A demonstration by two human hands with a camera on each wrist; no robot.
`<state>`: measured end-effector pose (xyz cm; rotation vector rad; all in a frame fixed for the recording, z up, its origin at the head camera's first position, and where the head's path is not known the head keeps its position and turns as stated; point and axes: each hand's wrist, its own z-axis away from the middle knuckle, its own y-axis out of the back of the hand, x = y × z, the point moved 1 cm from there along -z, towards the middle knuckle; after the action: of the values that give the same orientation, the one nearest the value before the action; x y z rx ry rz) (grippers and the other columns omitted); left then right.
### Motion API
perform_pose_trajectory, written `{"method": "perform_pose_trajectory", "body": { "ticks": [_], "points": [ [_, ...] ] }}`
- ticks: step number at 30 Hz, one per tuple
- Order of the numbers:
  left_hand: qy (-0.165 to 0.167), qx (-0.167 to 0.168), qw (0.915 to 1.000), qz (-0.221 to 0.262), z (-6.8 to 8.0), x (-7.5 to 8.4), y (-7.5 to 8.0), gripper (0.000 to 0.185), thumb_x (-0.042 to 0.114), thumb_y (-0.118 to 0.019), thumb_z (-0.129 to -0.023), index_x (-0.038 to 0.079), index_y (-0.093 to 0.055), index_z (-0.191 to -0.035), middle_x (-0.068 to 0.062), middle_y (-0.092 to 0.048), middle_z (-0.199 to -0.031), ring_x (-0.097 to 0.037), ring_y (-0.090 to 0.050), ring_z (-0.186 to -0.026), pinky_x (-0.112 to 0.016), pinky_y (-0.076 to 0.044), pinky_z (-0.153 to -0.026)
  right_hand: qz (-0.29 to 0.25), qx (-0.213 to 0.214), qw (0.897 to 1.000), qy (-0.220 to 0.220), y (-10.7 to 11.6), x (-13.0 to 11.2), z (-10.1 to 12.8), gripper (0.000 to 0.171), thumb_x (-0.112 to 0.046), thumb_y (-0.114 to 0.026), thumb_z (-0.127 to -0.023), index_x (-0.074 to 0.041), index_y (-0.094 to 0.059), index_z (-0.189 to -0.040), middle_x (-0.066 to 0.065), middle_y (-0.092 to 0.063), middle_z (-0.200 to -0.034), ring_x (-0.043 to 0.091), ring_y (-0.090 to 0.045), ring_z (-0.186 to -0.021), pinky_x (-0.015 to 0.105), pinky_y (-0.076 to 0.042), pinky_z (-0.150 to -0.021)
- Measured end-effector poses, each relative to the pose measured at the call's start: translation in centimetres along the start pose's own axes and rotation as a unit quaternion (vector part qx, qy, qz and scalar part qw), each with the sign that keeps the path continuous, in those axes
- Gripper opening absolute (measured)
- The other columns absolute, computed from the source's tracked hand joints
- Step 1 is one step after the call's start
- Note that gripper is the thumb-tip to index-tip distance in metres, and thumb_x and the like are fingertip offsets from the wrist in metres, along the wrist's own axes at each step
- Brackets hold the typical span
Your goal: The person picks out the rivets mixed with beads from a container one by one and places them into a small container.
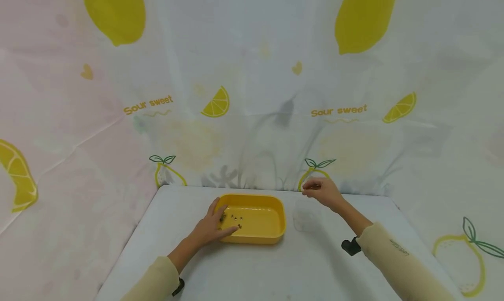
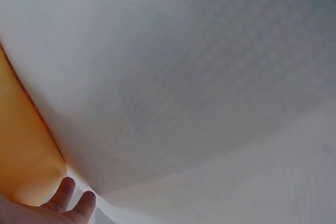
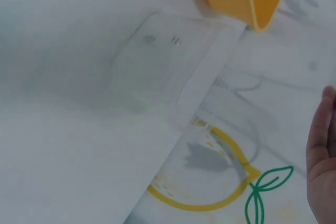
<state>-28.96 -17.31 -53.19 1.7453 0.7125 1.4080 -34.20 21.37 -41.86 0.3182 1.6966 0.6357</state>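
Note:
A yellow tray [image 1: 271,224] sits mid-table with several small dark bits [image 1: 236,217] on its floor. My left hand [image 1: 212,226] rests on the tray's left front corner, with its fingers lying straight over the rim and the thumb along the front edge. In the left wrist view two fingertips [image 2: 73,203] show beside the orange tray wall [image 2: 21,150]. My right hand [image 1: 320,190] hovers near the table's back edge with its fingertips drawn together; nothing shows between them. A clear plastic bag [image 3: 157,61] lies flat between that hand and the tray, with two tiny pieces [image 3: 163,40] inside.
The white table [image 1: 256,270] is walled in at the back and sides by a lemon-print curtain [image 1: 252,95]. A black wrist camera [image 1: 350,246] sits on my right sleeve. The clear bag [image 1: 303,218] is faint in the head view.

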Motion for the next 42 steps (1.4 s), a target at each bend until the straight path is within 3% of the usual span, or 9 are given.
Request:
{"method": "perform_pose_trajectory", "body": {
  "ticks": [8, 15, 20, 24, 32, 42],
  "points": [
    [0.006, -0.002, 1.0, -0.006, -0.1, -0.2, -0.1, 0.091, 0.064, -0.067, -0.081, 0.015, -0.038, -0.153, -0.011, -0.009, -0.166, -0.039, -0.06, -0.114, -0.057, -0.05, -0.094, 0.017, 0.002, 1.0, 0.002, 1.0, 0.7, 0.5, 0.021, -0.009, -0.071, -0.09, 0.003, -0.07, -0.107, 0.017, -0.072, -0.101, 0.036, -0.069, -0.096, 0.034, -0.058, -0.078],
    [0.005, -0.008, 0.9999, -0.004, -0.1, -0.3, -0.3, 0.094, 0.067, -0.066, -0.081, 0.014, -0.037, -0.153, -0.012, -0.008, -0.166, -0.039, -0.058, -0.116, -0.058, -0.049, -0.095, 0.021, -0.006, 1.0, 0.002, 1.7, 1.2, 1.4, 0.022, -0.009, -0.07, -0.09, 0.005, -0.069, -0.107, 0.015, -0.072, -0.099, 0.027, -0.068, -0.09, 0.037, -0.057, -0.079],
    [0.014, -0.01, 0.9998, -0.009, -0.1, -0.2, -0.3, 0.093, 0.068, -0.065, -0.081, 0.016, -0.037, -0.153, -0.01, -0.007, -0.167, -0.04, -0.057, -0.12, -0.059, -0.047, -0.098, 0.014, -0.012, 1.0, -0.001, 1.9, 1.4, 1.6, 0.025, -0.01, -0.07, -0.091, 0.007, -0.068, -0.108, 0.016, -0.072, -0.099, 0.035, -0.068, -0.093, 0.027, -0.055, -0.075],
    [0.012, -0.007, 0.9999, -0.009, 0.0, -0.1, -0.2, 0.092, 0.066, -0.066, -0.082, 0.015, -0.038, -0.153, -0.011, -0.007, -0.167, -0.04, -0.058, -0.118, -0.06, -0.047, -0.097, 0.01, -0.011, 1.0, -0.002, 1.9, 1.6, 1.7, 0.023, -0.009, -0.07, -0.091, 0.008, -0.068, -0.107, 0.016, -0.072, -0.096, 0.032, -0.068, -0.09, 0.023, -0.054, -0.072],
    [0.005, -0.008, 0.9999, -0.005, -0.1, -0.3, -0.3, 0.092, 0.066, -0.066, -0.081, 0.016, -0.037, -0.153, -0.011, -0.007, -0.166, -0.039, -0.059, -0.114, -0.059, -0.049, -0.095, 0.012, -0.018, 1.0, -0.005, 1.4, 1.6, 2.0, 0.023, -0.007, -0.069, -0.091, 0.009, -0.067, -0.107, 0.021, -0.071, -0.099, 0.031, -0.068, -0.089, 0.039, -0.058, -0.079],
    [-0.003, -0.005, 1.0, 0.0, 0.0, -0.2, -0.1, 0.091, 0.065, -0.066, -0.082, 0.013, -0.039, -0.152, -0.012, -0.009, -0.166, -0.036, -0.061, -0.11, -0.055, -0.051, -0.092, 0.033, -0.026, 0.999, -0.01, 1.1, 2.4, 2.1, 0.022, -0.009, -0.067, -0.093, 0.008, -0.068, -0.105, 0.012, -0.073, -0.093, 0.025, -0.068, -0.086, 0.026, -0.054, -0.071]
  ]
}}
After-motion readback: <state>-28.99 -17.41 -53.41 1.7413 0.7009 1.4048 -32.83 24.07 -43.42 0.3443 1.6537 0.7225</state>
